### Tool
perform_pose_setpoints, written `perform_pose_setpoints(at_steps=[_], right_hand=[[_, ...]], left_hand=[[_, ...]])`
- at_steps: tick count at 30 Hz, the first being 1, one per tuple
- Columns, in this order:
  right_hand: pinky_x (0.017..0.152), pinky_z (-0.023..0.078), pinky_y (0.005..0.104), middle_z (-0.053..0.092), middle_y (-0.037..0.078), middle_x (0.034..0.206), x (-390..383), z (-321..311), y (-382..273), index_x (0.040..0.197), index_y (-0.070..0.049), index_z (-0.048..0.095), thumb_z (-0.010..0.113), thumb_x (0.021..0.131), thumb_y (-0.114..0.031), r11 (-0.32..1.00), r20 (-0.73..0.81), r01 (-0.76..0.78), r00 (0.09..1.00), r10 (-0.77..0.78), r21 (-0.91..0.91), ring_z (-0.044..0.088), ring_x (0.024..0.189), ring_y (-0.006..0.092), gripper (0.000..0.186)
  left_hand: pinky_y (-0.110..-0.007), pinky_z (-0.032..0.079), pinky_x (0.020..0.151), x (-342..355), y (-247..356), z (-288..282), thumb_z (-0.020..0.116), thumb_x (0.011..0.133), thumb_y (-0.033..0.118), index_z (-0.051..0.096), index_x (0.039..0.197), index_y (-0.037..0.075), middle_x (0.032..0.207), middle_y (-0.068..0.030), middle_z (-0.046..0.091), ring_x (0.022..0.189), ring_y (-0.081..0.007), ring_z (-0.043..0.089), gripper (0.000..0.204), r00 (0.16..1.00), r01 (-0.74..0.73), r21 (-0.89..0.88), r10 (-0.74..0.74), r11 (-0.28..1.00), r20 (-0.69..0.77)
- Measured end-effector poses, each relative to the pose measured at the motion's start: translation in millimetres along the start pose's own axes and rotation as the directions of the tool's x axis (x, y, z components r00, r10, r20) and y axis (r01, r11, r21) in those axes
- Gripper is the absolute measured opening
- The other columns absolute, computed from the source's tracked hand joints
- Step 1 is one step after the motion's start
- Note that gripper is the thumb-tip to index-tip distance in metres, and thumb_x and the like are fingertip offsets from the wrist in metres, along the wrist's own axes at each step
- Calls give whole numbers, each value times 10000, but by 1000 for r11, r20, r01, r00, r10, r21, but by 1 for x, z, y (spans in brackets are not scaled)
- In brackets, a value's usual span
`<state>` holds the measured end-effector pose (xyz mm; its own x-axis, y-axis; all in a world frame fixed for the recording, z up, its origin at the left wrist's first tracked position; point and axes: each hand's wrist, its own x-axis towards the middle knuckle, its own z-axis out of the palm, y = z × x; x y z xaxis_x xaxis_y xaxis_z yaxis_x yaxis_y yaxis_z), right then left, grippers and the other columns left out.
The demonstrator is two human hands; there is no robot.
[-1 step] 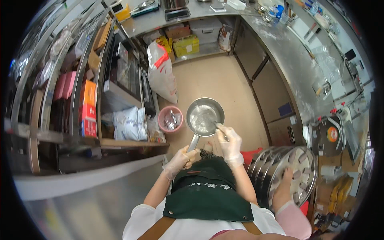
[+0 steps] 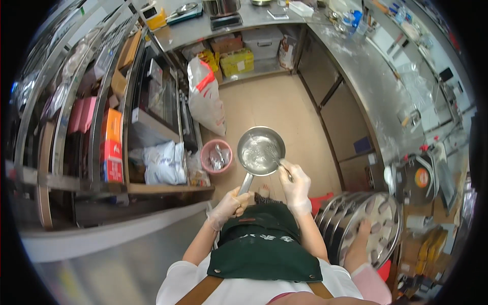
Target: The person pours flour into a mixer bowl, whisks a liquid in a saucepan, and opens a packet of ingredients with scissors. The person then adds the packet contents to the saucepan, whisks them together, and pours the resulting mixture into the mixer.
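A silver saucepan [image 2: 243,140] hangs in the air in front of my green apron. My left hand [image 2: 231,206], in a clear glove, is wrapped round its handle [image 2: 246,184]. Above the pan's right side is my right hand [image 2: 295,185], also gloved, with its fingers closed round a thin metal whisk [image 2: 274,154]. The whisk's wires reach down into the pan. A shiny, wet-looking layer lies in the pan's bottom; I cannot tell what it is.
At my right, a co-worker's hand [image 2: 358,241] rests on stacked round steamer trays [image 2: 330,216] holding several dark pieces. A pink bin [image 2: 203,161] and large white sack [image 2: 203,101] stand left. A shelf rack [image 2: 96,145] lines the left, a steel counter [image 2: 376,86] the right.
My right hand has shifted slightly right and down, bringing the whisk closer to the pan's right wall. More of the whisk's wires show. My left hand keeps its hold on the handle.
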<state>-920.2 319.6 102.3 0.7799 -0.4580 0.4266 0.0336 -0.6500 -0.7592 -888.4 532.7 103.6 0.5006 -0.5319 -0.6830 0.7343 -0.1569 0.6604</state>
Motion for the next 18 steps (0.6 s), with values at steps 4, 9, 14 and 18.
perform_pose_setpoints(at_steps=[4,9,14,18], right_hand=[[560,515,330,659,99,775,77,10,0,978,-81,733,727,816,-73,997,192,23,981,-36,71,636,594,221,162],[540,504,319,629,86,711,185,43,37,951,-85,735,731,802,-72,995,103,-14,994,24,-96,619,563,202,149],[521,491,322,573,57,650,285,85,65,945,-94,738,734,803,-107,980,155,158,978,-138,-124,583,520,206,143],[515,484,335,556,54,659,360,102,85,996,-96,726,733,803,-113,974,144,97,987,-69,-205,578,529,208,194]], left_hand=[[-187,250,388,48,68,2,545,994,193,530,1067,70,609,71,395,433,-14,337,144,998,-60,-50,61,997,26],[-184,262,393,126,143,-12,536,1000,198,530,1098,58,619,73,395,440,-12,332,170,997,-42,-53,46,998,70],[-187,271,391,202,226,-28,548,994,190,526,1108,57,619,80,394,439,-15,333,177,992,-25,-62,32,998,123],[-191,279,395,269,304,-37,565,985,189,532,1110,44,624,71,410,448,-23,346,194,991,-15,6,14,1000,136]])
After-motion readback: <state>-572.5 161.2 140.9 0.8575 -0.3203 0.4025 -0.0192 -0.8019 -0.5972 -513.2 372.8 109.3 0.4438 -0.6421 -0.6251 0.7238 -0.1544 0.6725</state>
